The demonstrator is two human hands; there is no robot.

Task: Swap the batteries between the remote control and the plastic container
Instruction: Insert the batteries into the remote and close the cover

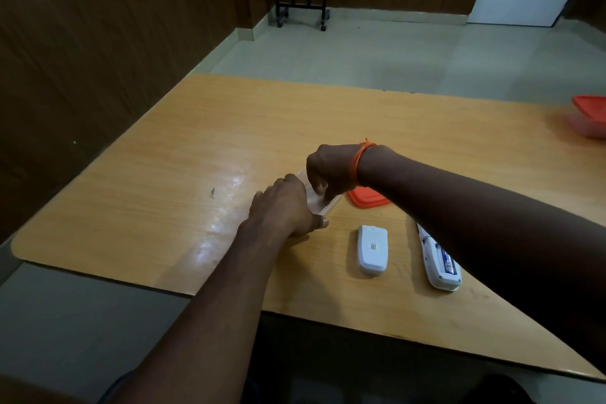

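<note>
lid off, remote open beside it – left hand steadies the container, right hand dips in, grip hidden – swap unfinished.

My container is clear plastic, open, and mostly hidden under my hands; it sits on the table near the middle, and I cannot see what lies inside; its orange lid lies flat just to its right, partly behind my forearm; the remote is white, face down near the front edge, its bay open with batteries seated in it, blue-labelled; its cover, white with a small printed label, lies flat just left of the remote, apart from it.
</note>
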